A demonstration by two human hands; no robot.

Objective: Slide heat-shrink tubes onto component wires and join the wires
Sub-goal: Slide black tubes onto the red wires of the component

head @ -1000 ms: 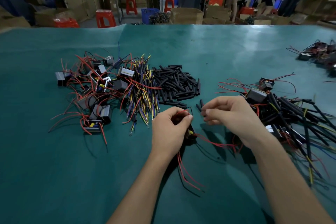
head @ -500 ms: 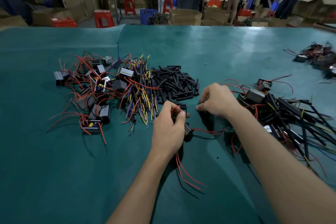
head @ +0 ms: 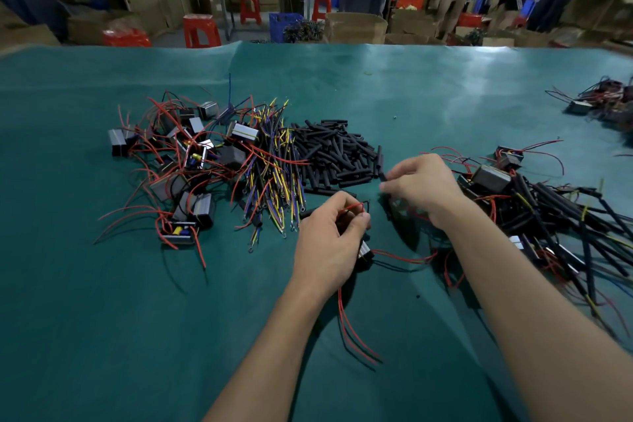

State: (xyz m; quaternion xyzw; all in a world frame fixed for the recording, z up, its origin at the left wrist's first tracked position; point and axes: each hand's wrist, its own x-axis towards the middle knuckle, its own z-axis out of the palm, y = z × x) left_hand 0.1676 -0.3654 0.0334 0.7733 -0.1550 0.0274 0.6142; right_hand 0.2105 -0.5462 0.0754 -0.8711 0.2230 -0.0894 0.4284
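Black heat-shrink tubes (head: 337,154) lie heaped mid-worktop, within easy reach of both hands, likely so that one can be picked without looking away. From the head view, the right hand (head: 423,187) pinches a single tube (head: 381,164) at the heap's near right edge, fingers curled round it. The left hand (head: 329,240) holds a small component (head: 365,252) low against the teal worktop (head: 102,319) and pinches its red wire (head: 354,206) upward, probably presenting the end for the tube. Unprocessed components (head: 178,161) and coloured leads (head: 274,175) sit left of the heap; sleeved assemblies (head: 548,216) pile on the right. Cardboard boxes (head: 354,27) stand beyond the worktop; their contents cannot be made out, though a blue crate (head: 284,24) nearby seems to hold dark wire bundles.
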